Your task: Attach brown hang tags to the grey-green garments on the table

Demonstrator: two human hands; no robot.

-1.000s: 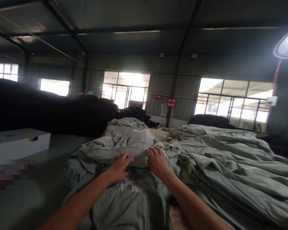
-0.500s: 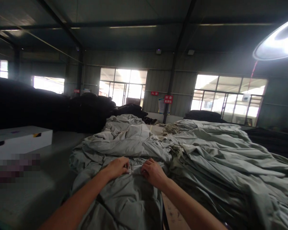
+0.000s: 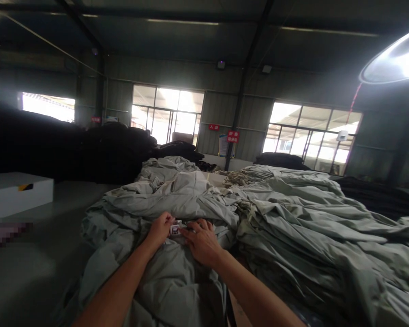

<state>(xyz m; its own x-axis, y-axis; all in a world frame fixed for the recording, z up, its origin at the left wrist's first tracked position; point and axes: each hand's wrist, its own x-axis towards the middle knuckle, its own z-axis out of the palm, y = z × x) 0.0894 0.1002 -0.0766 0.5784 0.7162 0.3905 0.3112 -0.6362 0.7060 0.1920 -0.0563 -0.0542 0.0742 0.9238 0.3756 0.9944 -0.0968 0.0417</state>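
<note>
As I watch remotely, I count: one label (image 3: 175, 230) over grey cloth (image 3: 180, 290) | left hand (image 3: 161, 230), fingers pinching the label's edge | right hand (image 3: 202, 240), fingers bent opposite, grasp I cannot tell | one white box (image 3: 23, 195), contents hidden.

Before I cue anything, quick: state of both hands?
Left hand: fingers curled at the white label; grip cannot be told.
Right hand: fingers bent over grey cloth, near the label; grip unclear.
</note>
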